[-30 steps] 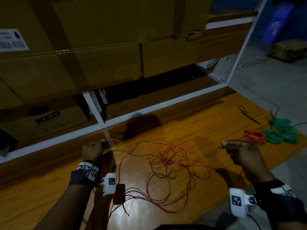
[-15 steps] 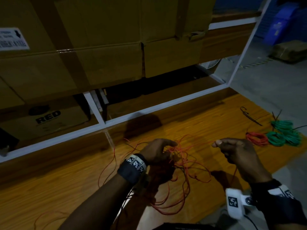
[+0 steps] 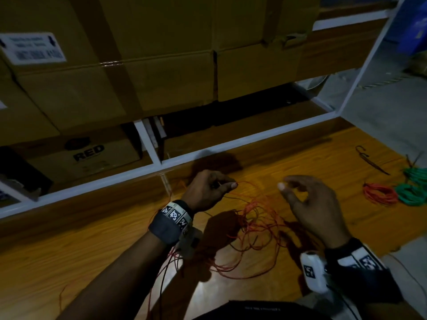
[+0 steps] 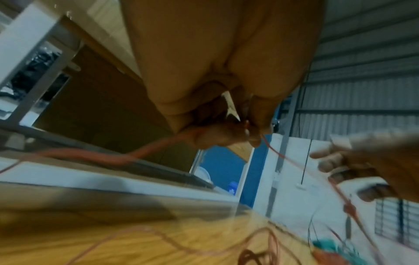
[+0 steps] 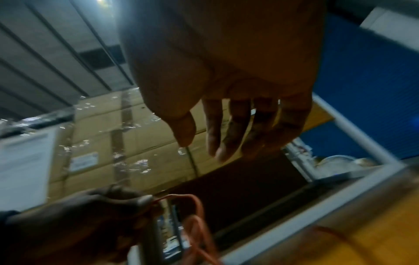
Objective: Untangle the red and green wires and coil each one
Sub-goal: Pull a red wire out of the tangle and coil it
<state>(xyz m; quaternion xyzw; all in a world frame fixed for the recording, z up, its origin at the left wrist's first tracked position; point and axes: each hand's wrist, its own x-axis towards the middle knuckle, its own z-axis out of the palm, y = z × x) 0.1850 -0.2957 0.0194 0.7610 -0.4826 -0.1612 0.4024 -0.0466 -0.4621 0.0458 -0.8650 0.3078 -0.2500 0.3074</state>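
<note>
I've got the red wire (image 3: 251,225) sprawled in a loose tangle on the wooden table (image 3: 92,250), its loops spreading mostly left to right, with several strands trailing off towards me over the near edge. My left hand (image 3: 208,192) is raised above the tangle, knuckles up, thumb and forefinger pinching one strand that runs out to the right and sags down into the heap. My right hand (image 3: 316,204) hovers just beside it, palm down, fingers loosely spread and curved, holding nothing; the right wrist view shows clear gaps between those fingers. Bare tabletop lies to the left of the tangle. On the far side, the white frame rail (image 3: 231,146) bounds the table. Well off to the right, a coiled red bundle (image 3: 379,194) touches green coils (image 3: 413,188) near the table's right edge.
</note>
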